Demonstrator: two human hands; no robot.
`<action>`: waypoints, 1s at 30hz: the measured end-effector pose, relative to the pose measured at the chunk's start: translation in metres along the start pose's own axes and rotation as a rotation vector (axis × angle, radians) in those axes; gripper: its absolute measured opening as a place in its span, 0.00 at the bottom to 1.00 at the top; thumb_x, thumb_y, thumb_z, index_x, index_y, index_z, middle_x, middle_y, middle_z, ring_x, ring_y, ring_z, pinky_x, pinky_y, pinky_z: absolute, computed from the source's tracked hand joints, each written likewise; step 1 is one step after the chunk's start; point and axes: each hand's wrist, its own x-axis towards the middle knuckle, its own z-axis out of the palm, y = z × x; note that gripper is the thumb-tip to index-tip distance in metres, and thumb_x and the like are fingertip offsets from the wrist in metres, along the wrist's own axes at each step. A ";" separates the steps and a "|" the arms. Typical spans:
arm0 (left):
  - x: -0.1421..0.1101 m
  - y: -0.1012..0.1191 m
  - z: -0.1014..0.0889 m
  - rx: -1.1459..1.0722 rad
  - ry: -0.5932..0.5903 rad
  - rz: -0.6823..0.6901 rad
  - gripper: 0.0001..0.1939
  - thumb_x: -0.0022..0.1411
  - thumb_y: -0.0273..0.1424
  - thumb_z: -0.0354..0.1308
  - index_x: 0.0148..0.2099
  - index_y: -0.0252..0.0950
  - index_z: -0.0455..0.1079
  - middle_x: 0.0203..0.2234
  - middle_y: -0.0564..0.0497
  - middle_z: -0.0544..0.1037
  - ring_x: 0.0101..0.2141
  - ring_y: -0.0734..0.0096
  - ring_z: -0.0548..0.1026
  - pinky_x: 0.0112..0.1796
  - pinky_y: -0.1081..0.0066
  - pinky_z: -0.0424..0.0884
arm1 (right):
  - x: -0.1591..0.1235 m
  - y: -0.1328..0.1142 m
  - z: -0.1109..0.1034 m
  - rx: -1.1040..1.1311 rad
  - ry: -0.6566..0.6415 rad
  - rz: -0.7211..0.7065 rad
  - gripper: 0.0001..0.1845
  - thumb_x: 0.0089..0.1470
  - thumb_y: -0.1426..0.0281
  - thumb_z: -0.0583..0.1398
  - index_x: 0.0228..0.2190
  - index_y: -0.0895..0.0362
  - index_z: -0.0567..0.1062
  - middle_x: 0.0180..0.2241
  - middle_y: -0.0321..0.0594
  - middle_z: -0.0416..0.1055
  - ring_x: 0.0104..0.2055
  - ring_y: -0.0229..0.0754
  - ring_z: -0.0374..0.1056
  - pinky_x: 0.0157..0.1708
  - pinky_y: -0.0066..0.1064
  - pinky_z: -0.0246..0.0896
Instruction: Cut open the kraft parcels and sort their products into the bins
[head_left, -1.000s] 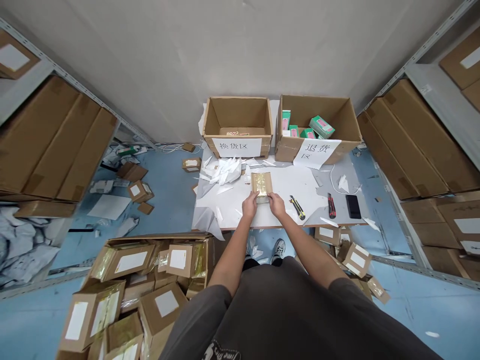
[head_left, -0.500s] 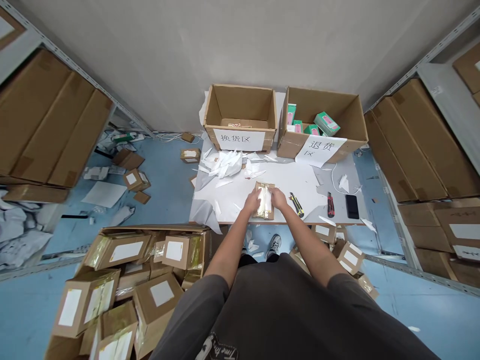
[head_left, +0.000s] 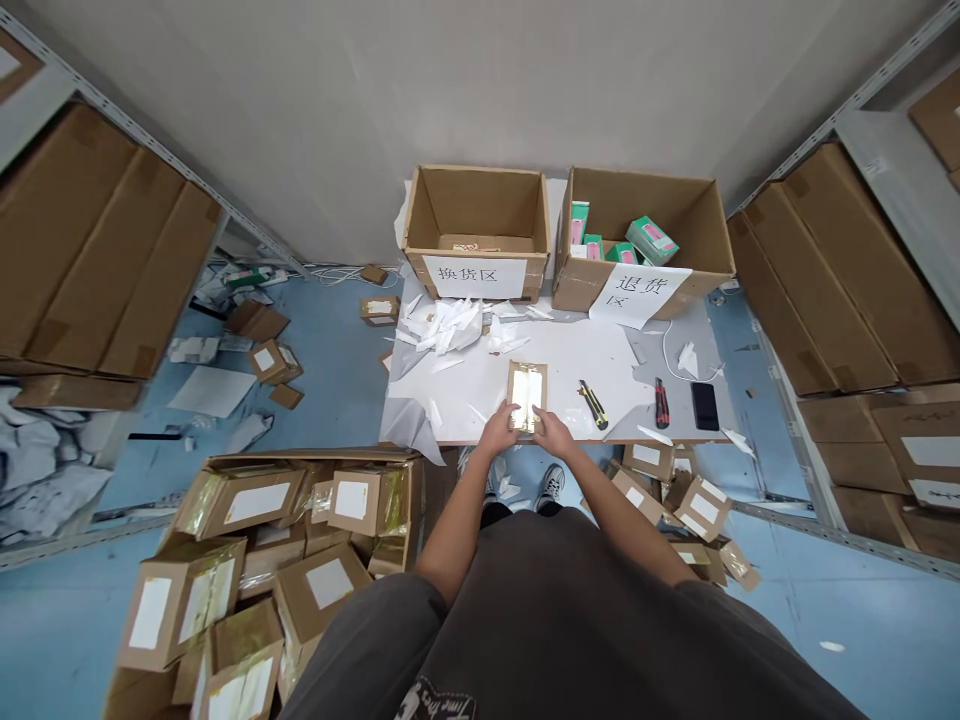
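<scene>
A small taped cardboard box (head_left: 528, 378) with a white label strip lies near the table's front edge. My left hand (head_left: 499, 430) grips its near left corner, and my right hand (head_left: 553, 433) grips the near right corner, thumbs on top. To the right of the hands lie a yellow-and-black box cutter (head_left: 593, 405) and a red-and-black box cutter (head_left: 661, 404). The undersides of both hands are hidden.
Two open cartons, one left (head_left: 472, 210) and one holding green boxes (head_left: 637, 200), stand at the table's back. Torn paper (head_left: 454, 328) and a phone (head_left: 704, 406) lie on the table. A large carton of parcels (head_left: 315, 455) is at my left; more parcels (head_left: 701, 510) lie right.
Both hands have slid from the box's sides toward me and now hold its near corners. More of the label shows.
</scene>
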 end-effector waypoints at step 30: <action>-0.005 0.038 -0.009 -0.003 0.073 0.074 0.37 0.62 0.26 0.66 0.72 0.39 0.64 0.77 0.40 0.53 0.70 0.50 0.64 0.64 0.57 0.69 | -0.007 0.012 -0.043 0.176 0.194 -0.213 0.39 0.57 0.75 0.61 0.69 0.53 0.66 0.67 0.47 0.68 0.67 0.47 0.66 0.67 0.41 0.62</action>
